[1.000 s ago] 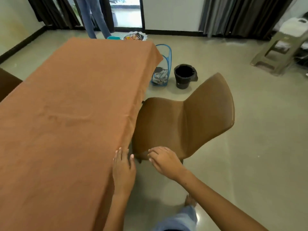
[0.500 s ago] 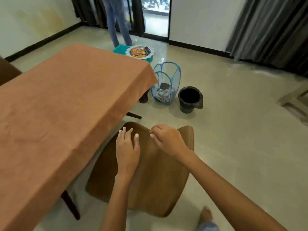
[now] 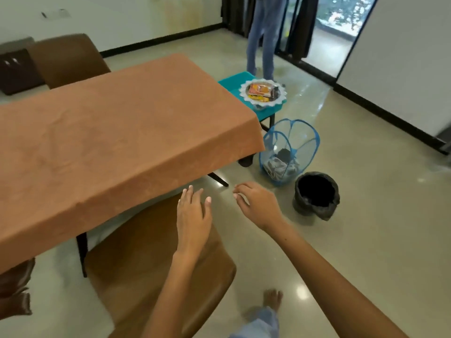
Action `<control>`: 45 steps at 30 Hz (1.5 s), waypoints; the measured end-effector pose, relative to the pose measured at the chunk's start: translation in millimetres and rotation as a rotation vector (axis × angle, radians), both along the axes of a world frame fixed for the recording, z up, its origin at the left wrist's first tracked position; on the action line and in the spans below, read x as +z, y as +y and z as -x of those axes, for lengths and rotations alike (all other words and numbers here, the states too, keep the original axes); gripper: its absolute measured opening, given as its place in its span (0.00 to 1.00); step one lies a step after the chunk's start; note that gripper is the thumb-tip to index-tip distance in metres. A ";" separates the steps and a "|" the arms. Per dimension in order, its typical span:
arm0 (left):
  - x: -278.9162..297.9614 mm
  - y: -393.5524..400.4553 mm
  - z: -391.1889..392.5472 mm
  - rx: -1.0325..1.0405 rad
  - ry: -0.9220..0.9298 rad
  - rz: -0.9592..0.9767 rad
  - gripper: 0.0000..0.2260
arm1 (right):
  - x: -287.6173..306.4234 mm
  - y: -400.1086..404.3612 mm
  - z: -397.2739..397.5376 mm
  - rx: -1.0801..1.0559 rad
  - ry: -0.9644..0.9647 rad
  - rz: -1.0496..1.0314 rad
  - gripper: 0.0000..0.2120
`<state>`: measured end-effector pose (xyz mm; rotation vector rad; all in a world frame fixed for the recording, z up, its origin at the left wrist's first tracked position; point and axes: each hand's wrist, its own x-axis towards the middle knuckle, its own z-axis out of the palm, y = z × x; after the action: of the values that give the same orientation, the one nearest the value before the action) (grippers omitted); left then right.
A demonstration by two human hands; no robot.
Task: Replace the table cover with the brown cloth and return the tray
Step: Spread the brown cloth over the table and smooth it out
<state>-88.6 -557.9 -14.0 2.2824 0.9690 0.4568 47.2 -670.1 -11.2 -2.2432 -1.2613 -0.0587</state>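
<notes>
Head view: brown cloth (image 3: pixel 117 132) covers the tabletop, hem hanging over the near edge and far corner. Left hand (image 3: pixel 192 215) released, fingers straight, above the back of the brown chair (image 3: pixel 156 264); cannot tell if it touches. Right hand (image 3: pixel 256 203) grasps nothing, fingers loosely curled over the floor. Tray (image 3: pixel 262 91) of packets sits on the teal stool (image 3: pixel 234 81) beyond the far corner, well apart from both hands. Judgement: cloth step looks done; fetching the tray comes next. Walk round the mesh hamper (image 3: pixel 289 152) and black bin (image 3: pixel 316 193), lift the tray with both hands under the rim, keep it level, set it centrally without rucking the cloth.
</notes>
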 end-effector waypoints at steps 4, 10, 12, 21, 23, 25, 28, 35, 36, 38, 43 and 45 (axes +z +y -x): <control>-11.4 13.1 -74.1 0.070 0.007 0.030 0.20 | -7.4 15.6 -81.7 0.062 -0.012 0.010 0.06; -8.4 44.3 -187.7 0.119 0.018 0.042 0.21 | -6.1 55.7 -204.7 0.170 -0.033 0.059 0.07; -8.8 60.3 -222.5 0.153 0.017 0.043 0.21 | -7.6 78.7 -245.6 0.205 -0.036 0.072 0.08; -44.9 164.4 -350.0 0.305 0.161 0.041 0.23 | -17.6 232.7 -401.5 0.321 0.016 0.164 0.09; -52.2 186.5 -365.8 0.344 0.186 0.063 0.23 | -19.5 267.4 -421.3 0.361 0.066 0.179 0.08; -60.8 207.6 -380.1 0.370 0.209 0.057 0.23 | -25.7 299.3 -438.0 0.406 0.074 0.194 0.08; -75.2 242.2 -398.7 0.388 0.271 0.020 0.27 | -36.0 343.0 -458.3 0.458 0.062 0.232 0.07; -120.5 321.8 -427.3 0.418 0.410 -0.026 0.32 | -81.2 431.2 -477.5 0.521 0.044 0.384 0.13; -127.6 331.0 -430.4 0.422 0.433 -0.012 0.30 | -90.6 444.1 -474.7 0.530 0.031 0.437 0.18; -140.2 343.4 -434.8 0.410 0.471 0.002 0.29 | -106.8 465.1 -465.4 0.562 -0.029 0.498 0.24; -156.9 348.1 -438.0 0.422 0.450 -0.030 0.30 | -144.2 478.6 -462.5 0.625 -0.064 0.549 0.29; -158.5 346.7 -440.4 0.416 0.433 -0.048 0.31 | -150.3 474.9 -470.2 0.624 -0.083 0.518 0.28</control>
<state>351.8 -211.3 -172.5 2.2664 1.6797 0.1499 517.4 -195.2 -161.5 -2.1367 -2.1606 0.4600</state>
